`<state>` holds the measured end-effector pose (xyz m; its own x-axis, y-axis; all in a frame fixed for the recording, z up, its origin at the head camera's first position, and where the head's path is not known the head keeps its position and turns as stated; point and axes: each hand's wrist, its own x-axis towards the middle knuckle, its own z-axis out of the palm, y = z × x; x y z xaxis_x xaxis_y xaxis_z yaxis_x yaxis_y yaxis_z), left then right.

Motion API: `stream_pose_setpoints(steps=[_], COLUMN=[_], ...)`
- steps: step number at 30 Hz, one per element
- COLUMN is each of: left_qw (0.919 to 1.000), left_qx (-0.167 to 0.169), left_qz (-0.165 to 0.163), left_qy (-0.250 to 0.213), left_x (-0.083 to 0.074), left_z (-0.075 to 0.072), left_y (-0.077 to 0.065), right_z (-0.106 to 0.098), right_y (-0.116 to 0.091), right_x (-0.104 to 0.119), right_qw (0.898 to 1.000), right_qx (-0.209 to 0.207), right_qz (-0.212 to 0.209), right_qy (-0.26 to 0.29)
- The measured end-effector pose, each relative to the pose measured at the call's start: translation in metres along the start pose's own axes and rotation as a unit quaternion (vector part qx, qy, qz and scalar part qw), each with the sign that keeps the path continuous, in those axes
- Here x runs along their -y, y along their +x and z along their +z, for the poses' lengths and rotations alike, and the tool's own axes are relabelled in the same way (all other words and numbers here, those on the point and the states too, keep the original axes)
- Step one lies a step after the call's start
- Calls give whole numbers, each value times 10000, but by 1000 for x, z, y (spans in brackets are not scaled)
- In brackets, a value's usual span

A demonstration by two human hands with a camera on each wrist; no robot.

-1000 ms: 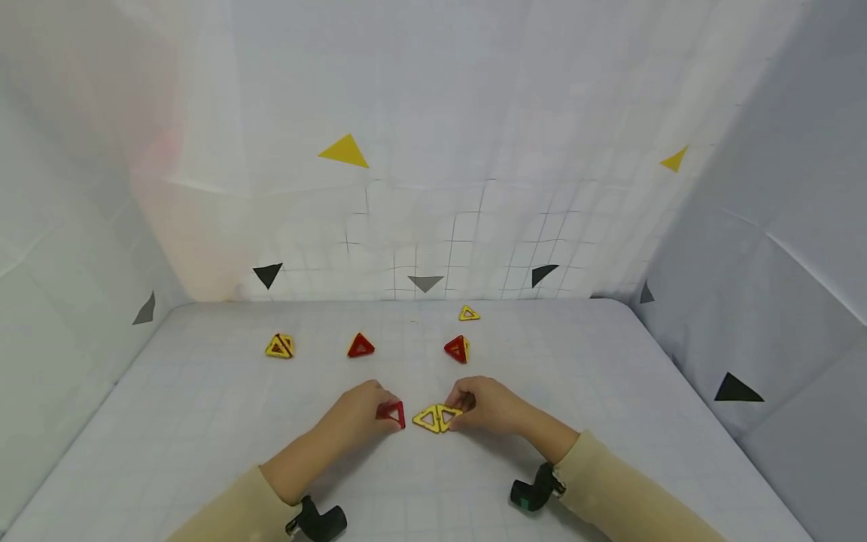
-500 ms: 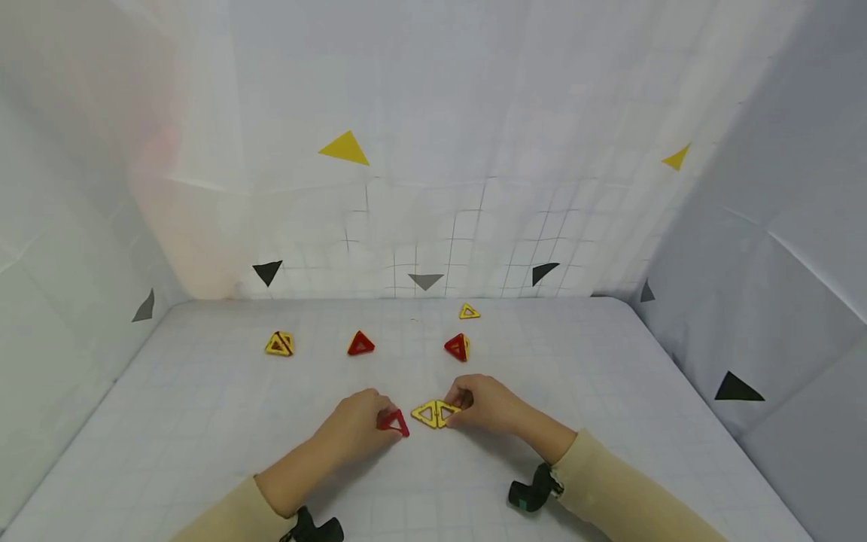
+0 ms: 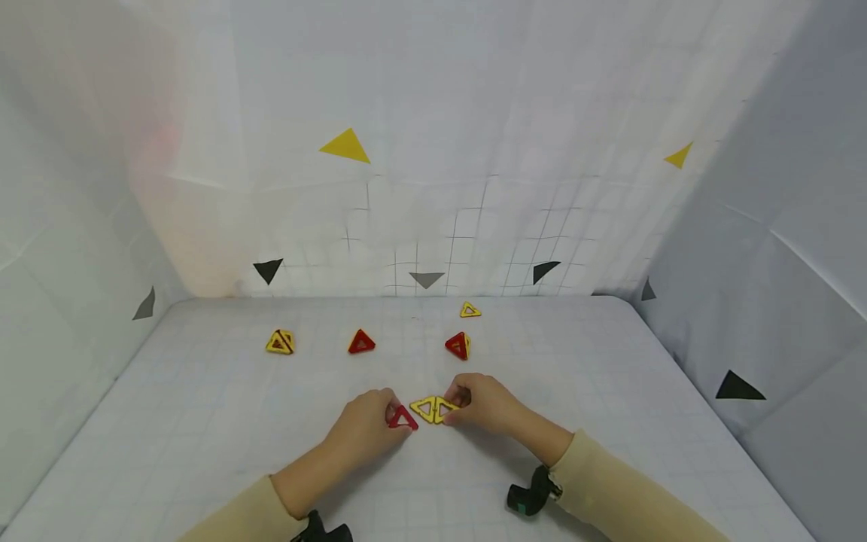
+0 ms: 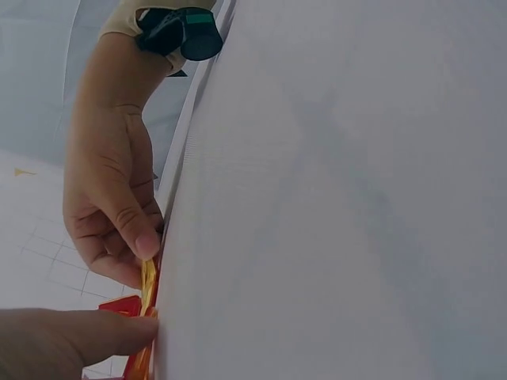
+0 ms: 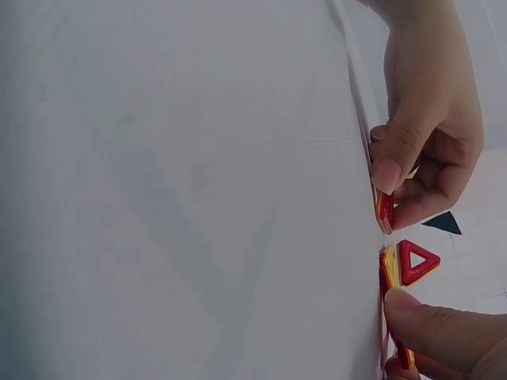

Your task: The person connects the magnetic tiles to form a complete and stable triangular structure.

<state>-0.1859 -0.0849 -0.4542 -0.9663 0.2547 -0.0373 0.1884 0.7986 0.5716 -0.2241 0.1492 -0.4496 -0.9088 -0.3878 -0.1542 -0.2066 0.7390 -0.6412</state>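
Observation:
My left hand (image 3: 366, 423) pinches a red triangular building tile (image 3: 410, 424) with an open centre, just left of a pair of yellow ones. Those two yellow triangular tiles (image 3: 424, 409) lie edge to edge, and my right hand (image 3: 484, 403) pinches the right-hand one between thumb and fingers. In the right wrist view the red tile (image 5: 385, 210) is seen edge-on under the left thumb, with a small gap to the yellow pair (image 5: 389, 265), which shows red along its side. In the left wrist view the left thumb partly hides the tiles.
Farther back on the white table (image 3: 169, 421) are a yellow-and-red tile group (image 3: 280, 342), a red one (image 3: 361, 342), a red-and-yellow one (image 3: 457, 345) and a single yellow tile (image 3: 470, 309). White cloth walls (image 3: 420, 98) enclose the back and sides.
My left hand has moved right with the red tile, which has turned and now sits closer to the yellow pair. The right hand and its tiles have shifted very slightly left.

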Motion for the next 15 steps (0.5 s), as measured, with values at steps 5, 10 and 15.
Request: stream_pose_setpoints(steps=[5, 10, 15], left_qw=[9999, 9999, 9999], left_qx=[-95, -81, -56], left_qz=[4, -22, -71], left_qy=[-56, -64, -80], left_x=[1, 2, 0], left_z=[4, 7, 7], left_y=[4, 6, 5], right_z=[1, 3, 4], right_y=[0, 0, -1], right_x=[1, 1, 3], right_qw=[9999, 9999, 9998], right_qx=[-95, -113, -137], right_qz=[70, 72, 107], right_qy=[-71, -70, -49])
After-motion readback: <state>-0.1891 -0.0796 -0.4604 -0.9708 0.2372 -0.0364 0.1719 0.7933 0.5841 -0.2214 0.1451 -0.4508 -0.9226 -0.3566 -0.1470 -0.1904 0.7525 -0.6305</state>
